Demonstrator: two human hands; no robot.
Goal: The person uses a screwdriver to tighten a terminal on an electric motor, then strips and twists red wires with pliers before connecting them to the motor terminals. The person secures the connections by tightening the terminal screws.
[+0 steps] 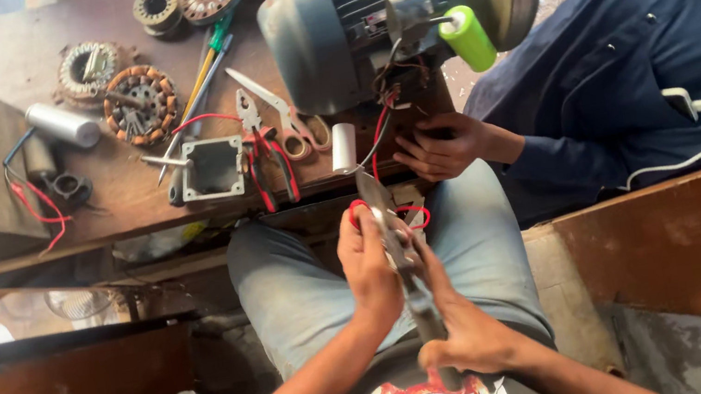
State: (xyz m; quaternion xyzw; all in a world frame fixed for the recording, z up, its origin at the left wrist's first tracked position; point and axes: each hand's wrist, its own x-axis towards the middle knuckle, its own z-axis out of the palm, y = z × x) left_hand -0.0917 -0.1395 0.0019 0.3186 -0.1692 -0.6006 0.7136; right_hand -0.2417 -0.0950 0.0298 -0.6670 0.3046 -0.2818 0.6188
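Near us over our lap, our left hand pinches the red wire in a closed grip while our right hand, fully clenched, holds the knife, best drawn lightly along the insulation.

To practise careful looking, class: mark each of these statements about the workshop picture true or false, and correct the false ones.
1. The left hand pinches a red wire. True.
2. The right hand holds a hammer. False: it grips a long metal blade.
3. The grey motor lies on the floor. False: it sits on the wooden bench.
4. Another person's hand rests below the motor. True.
5. Red-handled pliers lie on the bench. True.
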